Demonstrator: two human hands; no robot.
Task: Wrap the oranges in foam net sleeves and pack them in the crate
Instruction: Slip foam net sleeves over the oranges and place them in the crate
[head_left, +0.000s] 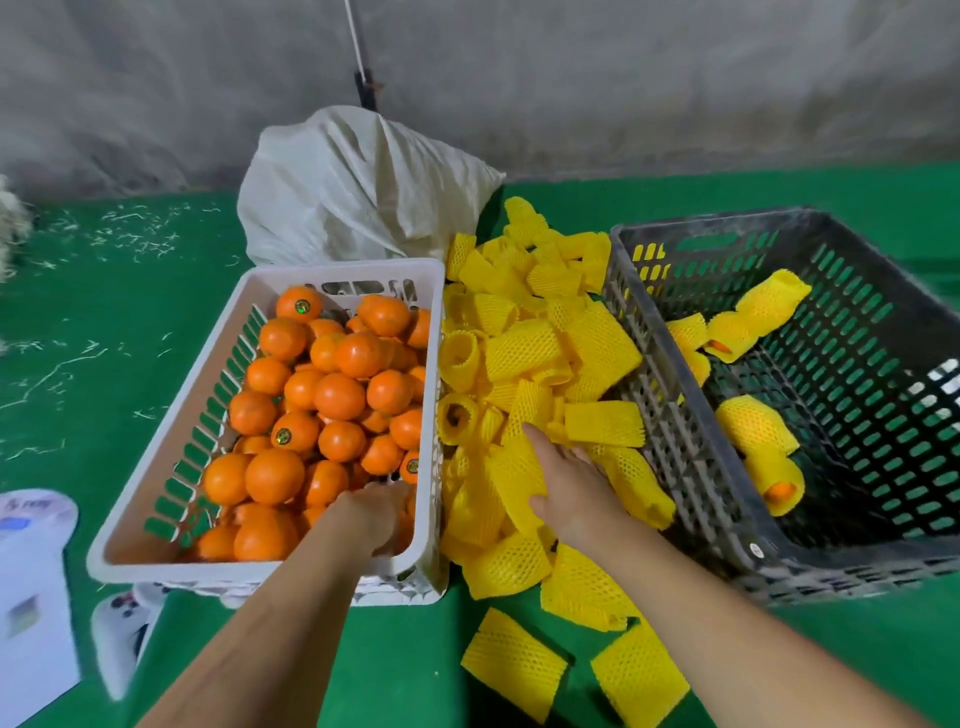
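A white basket (171, 447) on the left holds several bare oranges (340, 397). My left hand (376, 514) reaches into its near right corner, fingers curled down over an orange (404, 525) that is mostly hidden. A pile of yellow foam net sleeves (524, 358) lies between the two containers. My right hand (566, 483) rests on this pile, thumb and fingers closing on one sleeve (514, 475). The dark crate (670, 395) on the right holds three sleeved oranges (756, 423), with orange peel showing at some sleeve ends.
A white sack (358, 192) stands behind the basket against the grey wall. Loose sleeves (511, 662) lie on the green cloth near me. A white device (31, 587) and a controller (122, 623) sit at the near left. Straw bits litter the far left.
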